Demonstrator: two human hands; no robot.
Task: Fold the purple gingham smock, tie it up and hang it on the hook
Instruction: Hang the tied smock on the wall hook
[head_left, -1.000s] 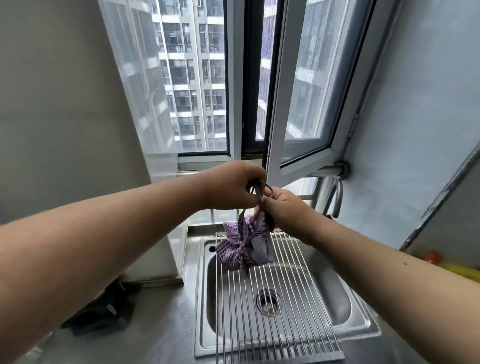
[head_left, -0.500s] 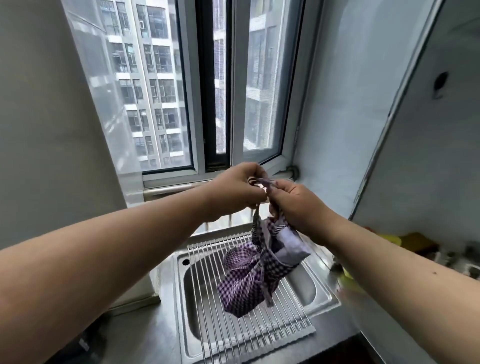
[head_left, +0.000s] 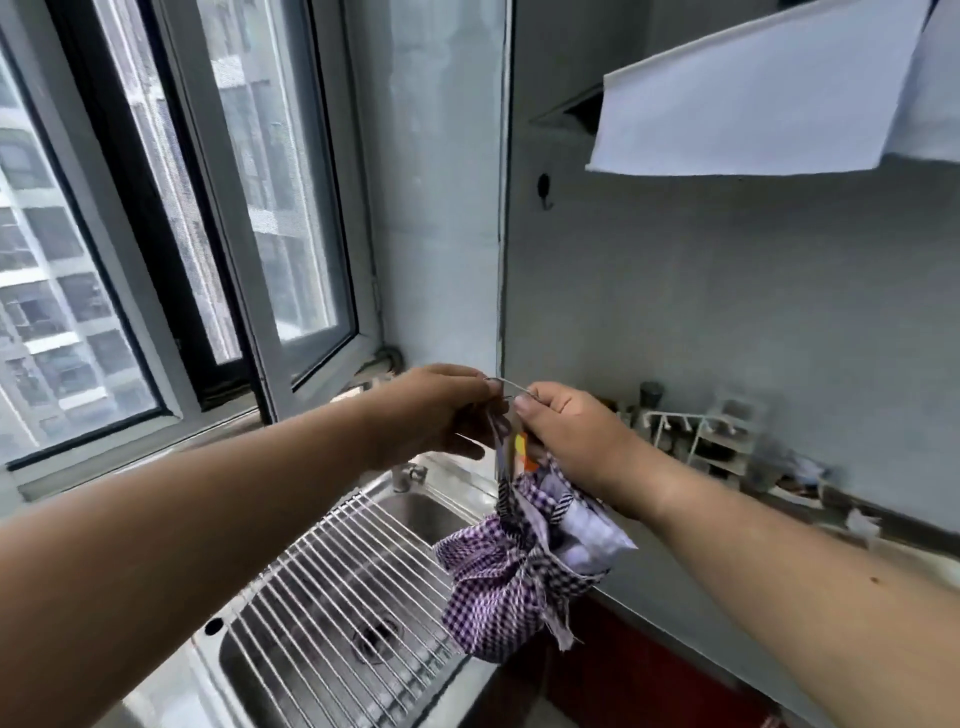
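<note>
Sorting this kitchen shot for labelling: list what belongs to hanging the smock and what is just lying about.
Belongs to the job:
- tied purple gingham smock bundle
- thin loop stretched between both hands
- left hand
- right hand
- small dark wall hook

Just lying about:
- steel sink
- wire roll-up rack
- white dish rack

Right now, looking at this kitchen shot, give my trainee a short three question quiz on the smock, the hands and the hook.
1. True or false: the smock bundle already hangs on the wall hook.
2. What does the bundle hang over? A the wire rack edge and counter, B the window sill, C the dish rack on the right.
3. Fill in: the left hand and the right hand both pinch the bundle's thin ____.

Key: 1 false, the hook is bare and well above the hands. 2 A. 3 loop.
</note>
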